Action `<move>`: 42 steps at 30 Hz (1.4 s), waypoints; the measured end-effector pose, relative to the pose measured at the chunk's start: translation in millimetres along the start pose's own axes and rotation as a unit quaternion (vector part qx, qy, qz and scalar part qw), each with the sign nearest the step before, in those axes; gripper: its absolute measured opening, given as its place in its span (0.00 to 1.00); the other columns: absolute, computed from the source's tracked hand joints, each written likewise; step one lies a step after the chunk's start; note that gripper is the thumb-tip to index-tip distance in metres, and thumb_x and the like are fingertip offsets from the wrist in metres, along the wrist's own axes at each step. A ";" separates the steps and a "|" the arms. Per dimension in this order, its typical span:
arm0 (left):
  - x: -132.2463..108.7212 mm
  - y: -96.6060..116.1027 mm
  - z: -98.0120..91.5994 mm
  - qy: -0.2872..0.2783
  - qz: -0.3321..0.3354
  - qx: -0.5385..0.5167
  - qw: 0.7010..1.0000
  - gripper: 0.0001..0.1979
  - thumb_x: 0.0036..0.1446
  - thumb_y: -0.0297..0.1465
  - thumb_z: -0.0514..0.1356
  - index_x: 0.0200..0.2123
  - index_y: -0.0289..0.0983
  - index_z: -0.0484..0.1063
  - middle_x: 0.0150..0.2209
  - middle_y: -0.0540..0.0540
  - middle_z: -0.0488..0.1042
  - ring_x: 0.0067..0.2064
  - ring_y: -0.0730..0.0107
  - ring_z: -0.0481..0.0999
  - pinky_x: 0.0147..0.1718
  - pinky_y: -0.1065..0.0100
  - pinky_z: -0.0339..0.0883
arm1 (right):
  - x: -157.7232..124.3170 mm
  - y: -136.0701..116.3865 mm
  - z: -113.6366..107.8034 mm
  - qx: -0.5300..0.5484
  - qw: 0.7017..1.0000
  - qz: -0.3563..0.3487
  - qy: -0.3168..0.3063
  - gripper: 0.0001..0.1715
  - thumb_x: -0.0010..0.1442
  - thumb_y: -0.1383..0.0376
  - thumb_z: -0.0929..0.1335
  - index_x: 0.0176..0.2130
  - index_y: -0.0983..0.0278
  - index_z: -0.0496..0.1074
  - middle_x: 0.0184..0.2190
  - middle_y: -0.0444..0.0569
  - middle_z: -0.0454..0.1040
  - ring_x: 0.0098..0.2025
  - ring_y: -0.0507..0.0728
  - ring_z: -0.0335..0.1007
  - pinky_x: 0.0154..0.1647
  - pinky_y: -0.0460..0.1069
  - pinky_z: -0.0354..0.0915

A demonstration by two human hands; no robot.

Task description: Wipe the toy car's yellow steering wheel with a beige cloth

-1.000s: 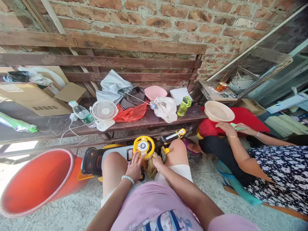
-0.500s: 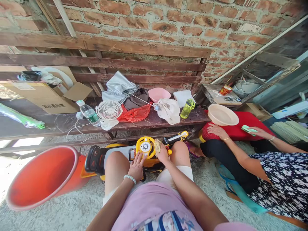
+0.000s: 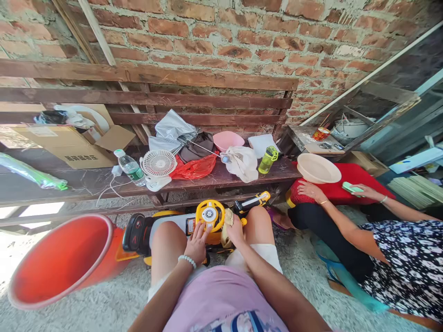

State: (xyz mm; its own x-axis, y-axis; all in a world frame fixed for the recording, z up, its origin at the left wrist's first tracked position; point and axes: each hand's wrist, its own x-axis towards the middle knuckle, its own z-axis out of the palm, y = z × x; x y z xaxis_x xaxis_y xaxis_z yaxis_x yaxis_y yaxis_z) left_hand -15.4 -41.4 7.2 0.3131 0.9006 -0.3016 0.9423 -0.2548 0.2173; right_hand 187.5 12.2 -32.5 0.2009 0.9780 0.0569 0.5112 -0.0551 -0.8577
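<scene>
With our left hand [image 3: 196, 246] uncurled, its fingers resting on the lower rim of the yellow steering wheel [image 3: 209, 214], our right hand [image 3: 236, 232] grips the tan cloth [image 3: 228, 218], which now sits just beside the wheel's right rim, higher than a second ago, so the work seems to centre there.

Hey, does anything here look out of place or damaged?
The silver umbrella looks untidy: it lies half-folded on the bench, its metal ribs exposed. The yellow steering wheel shows no obvious damage.
</scene>
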 end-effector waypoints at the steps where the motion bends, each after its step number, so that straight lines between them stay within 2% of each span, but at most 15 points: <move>1: 0.2 -0.2 0.7 0.002 0.001 0.000 1.000 0.46 0.53 0.15 0.50 0.75 0.45 0.47 0.76 0.46 0.41 0.77 0.57 0.36 0.64 0.52 0.61 | 5.8 -5.0 -3.3 -0.003 0.999 -0.046 0.017 0.30 0.58 0.68 0.63 0.60 0.60 0.72 0.56 0.53 0.76 0.61 0.61 0.70 0.64 0.57 0.65; 4: 0.9 -0.8 2.4 0.008 0.000 -0.002 1.000 0.46 0.54 0.15 0.50 0.74 0.45 0.47 0.76 0.45 0.42 0.77 0.57 0.35 0.64 0.53 0.61 | 25.0 -13.5 -5.3 -0.026 0.993 -0.117 0.011 0.35 0.58 0.69 0.64 0.64 0.60 0.68 0.64 0.53 0.69 0.68 0.61 0.61 0.71 0.59 0.55; 9: 1.5 -1.9 4.5 0.009 0.000 0.003 1.000 0.47 0.53 0.15 0.50 0.74 0.46 0.47 0.76 0.46 0.42 0.77 0.57 0.36 0.64 0.54 0.62 | 39.5 -2.2 12.2 -0.046 0.997 -0.021 -0.049 0.32 0.61 0.68 0.62 0.64 0.64 0.69 0.61 0.56 0.72 0.66 0.62 0.64 0.71 0.60 0.55; 14: 2.6 -2.0 6.1 0.008 -0.004 0.007 1.000 0.47 0.53 0.16 0.51 0.75 0.45 0.47 0.76 0.45 0.41 0.77 0.57 0.35 0.65 0.55 0.60 | 36.9 2.3 16.7 -0.058 0.996 0.004 -0.062 0.31 0.61 0.69 0.63 0.63 0.64 0.70 0.61 0.58 0.72 0.66 0.62 0.64 0.70 0.59 0.57; 19: 2.7 0.5 1.3 -0.006 -0.009 0.002 1.000 0.46 0.53 0.17 0.52 0.75 0.44 0.48 0.76 0.44 0.41 0.77 0.56 0.34 0.65 0.54 0.60 | 27.3 -15.4 6.2 -0.028 0.997 0.068 -0.038 0.26 0.63 0.68 0.61 0.58 0.65 0.72 0.51 0.56 0.78 0.54 0.62 0.74 0.57 0.54 0.69; 21: 2.3 0.7 -0.1 -0.012 -0.006 0.002 1.000 0.46 0.53 0.17 0.52 0.74 0.44 0.48 0.76 0.44 0.42 0.77 0.56 0.34 0.66 0.53 0.58 | 23.2 -29.7 1.4 -0.033 0.999 0.029 -0.023 0.27 0.63 0.68 0.61 0.59 0.65 0.71 0.52 0.55 0.77 0.56 0.63 0.72 0.60 0.55 0.66; 24: 2.5 -0.7 2.3 -0.003 0.002 0.001 1.000 0.44 0.54 0.18 0.52 0.74 0.42 0.49 0.76 0.43 0.42 0.77 0.56 0.35 0.67 0.53 0.55 | 18.6 -57.4 0.7 -0.069 0.989 -0.121 -0.048 0.31 0.61 0.68 0.63 0.63 0.64 0.68 0.58 0.56 0.72 0.62 0.63 0.65 0.67 0.58 0.58; 26: 3.2 -2.3 5.9 -0.001 0.002 0.001 1.000 0.42 0.55 0.21 0.53 0.73 0.37 0.51 0.76 0.40 0.44 0.76 0.54 0.36 0.68 0.53 0.54 | 16.7 -74.2 7.9 -0.102 0.967 -0.205 -0.116 0.33 0.59 0.68 0.65 0.63 0.62 0.68 0.61 0.56 0.70 0.65 0.64 0.60 0.69 0.59 0.55; 28: 3.8 -3.5 8.3 -0.018 -0.007 0.006 1.000 0.38 0.56 0.23 0.54 0.72 0.33 0.56 0.74 0.35 0.49 0.76 0.49 0.40 0.68 0.52 0.52 | 16.8 -84.1 20.0 -0.141 0.936 -0.248 -0.205 0.33 0.57 0.69 0.68 0.62 0.60 0.69 0.64 0.54 0.67 0.68 0.65 0.55 0.70 0.62 0.51; 30: 3.8 -3.8 7.4 -0.038 -0.014 0.009 0.999 0.37 0.57 0.25 0.55 0.71 0.32 0.58 0.72 0.33 0.54 0.75 0.47 0.44 0.68 0.51 0.51 | 20.2 -85.8 32.7 -0.179 0.909 -0.257 -0.274 0.32 0.57 0.68 0.69 0.61 0.59 0.71 0.67 0.53 0.64 0.71 0.66 0.51 0.71 0.64 0.47; 32: 3.1 -2.9 3.1 -0.045 -0.014 0.009 0.999 0.38 0.57 0.25 0.55 0.71 0.32 0.56 0.73 0.34 0.53 0.75 0.48 0.43 0.68 0.51 0.50 | 27.2 -82.4 42.2 -0.206 0.900 -0.246 -0.294 0.32 0.58 0.68 0.69 0.61 0.59 0.71 0.69 0.53 0.61 0.72 0.65 0.49 0.72 0.65 0.44; 35: 1.5 0.1 -5.9 -0.045 -0.010 0.006 0.999 0.40 0.56 0.23 0.53 0.73 0.35 0.52 0.76 0.37 0.44 0.76 0.52 0.37 0.68 0.52 0.50 | 41.9 -76.6 48.7 -0.220 0.902 -0.240 -0.283 0.32 0.58 0.70 0.67 0.61 0.60 0.70 0.69 0.53 0.62 0.72 0.63 0.49 0.72 0.62 0.45; 38: 0.4 2.3 -11.7 -0.051 -0.015 -0.003 0.999 0.46 0.53 0.20 0.53 0.75 0.41 0.46 0.77 0.42 0.40 0.77 0.56 0.33 0.67 0.51 0.52 | 57.9 -74.2 48.4 -0.225 0.904 -0.237 -0.275 0.33 0.57 0.73 0.67 0.61 0.58 0.71 0.68 0.51 0.63 0.72 0.62 0.49 0.72 0.60 0.45; 40: -0.3 2.3 -12.8 -0.053 -0.014 -0.011 0.998 0.48 0.52 0.20 0.54 0.75 0.44 0.45 0.77 0.43 0.40 0.77 0.56 0.32 0.67 0.49 0.53 | 70.2 -72.5 45.0 -0.228 0.915 -0.219 -0.248 0.33 0.57 0.74 0.67 0.60 0.56 0.71 0.69 0.51 0.62 0.72 0.62 0.50 0.72 0.61 0.45; 42: -0.8 1.4 -12.5 -0.053 -0.009 -0.011 0.999 0.48 0.51 0.20 0.54 0.75 0.45 0.45 0.77 0.44 0.40 0.77 0.56 0.32 0.67 0.48 0.53 | 84.6 -69.1 38.6 -0.232 0.935 -0.169 -0.209 0.32 0.59 0.74 0.66 0.60 0.54 0.71 0.66 0.53 0.66 0.69 0.63 0.56 0.70 0.62 0.49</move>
State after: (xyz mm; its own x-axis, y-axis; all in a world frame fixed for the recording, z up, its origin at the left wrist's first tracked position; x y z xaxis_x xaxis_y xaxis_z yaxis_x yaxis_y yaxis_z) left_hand -15.8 -38.0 19.4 0.3075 0.8628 -0.4013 0.9456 -0.2298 0.2305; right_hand 137.0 106.5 11.8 -0.3320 0.9433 -0.0036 0.8137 0.2845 -0.5069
